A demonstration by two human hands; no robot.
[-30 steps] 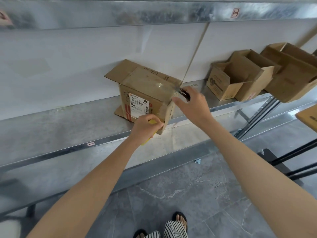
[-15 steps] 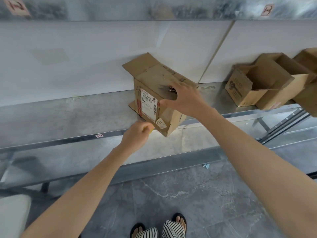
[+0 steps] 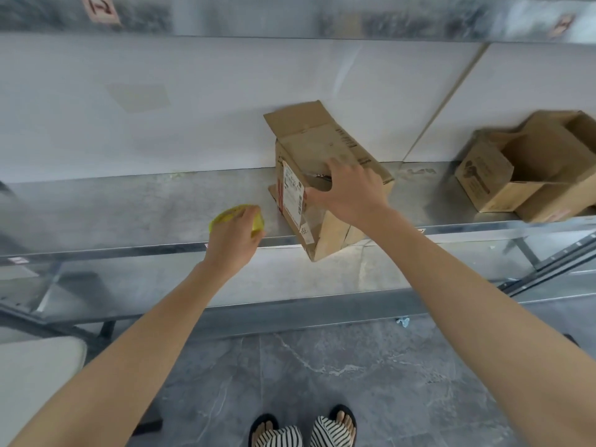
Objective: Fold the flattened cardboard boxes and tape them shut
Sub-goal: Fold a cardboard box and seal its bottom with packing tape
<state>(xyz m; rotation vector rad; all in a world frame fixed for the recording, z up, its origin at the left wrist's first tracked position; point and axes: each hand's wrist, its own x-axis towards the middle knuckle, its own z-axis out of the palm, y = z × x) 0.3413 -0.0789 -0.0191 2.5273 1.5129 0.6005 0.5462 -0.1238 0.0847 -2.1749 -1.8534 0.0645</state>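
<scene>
A person stands facing a long metal shelf set against a white wall, both bare arms stretched out.

The box, brown cardboard and folded into shape, stands on the shelf a little right of centre. It sits at an angle to the wall, and its near bottom corner juts past the shelf's front edge. One flap at the far end sticks up against the wall. A white printed label covers part of the side facing left.

The right hand is on the near top edge of the box. Its fingers bend down over the top face and the thumb lies along the labelled side, so the hand is grasping the box. Something small and dark shows just under the palm; I cannot tell what it is.

The left hand is to the left of the box, apart from it, over the front part of the shelf. Its fingers are clenched around a yellow tape roll, whose rim shows above and beside the knuckles. Whether the roll touches the shelf I cannot tell.

Further right on the same shelf, well apart, stand open boxes with their tops gaping.

Below, the floor is grey stone with pale veins. The person's feet are in dark sandals under striped trouser legs.
</scene>
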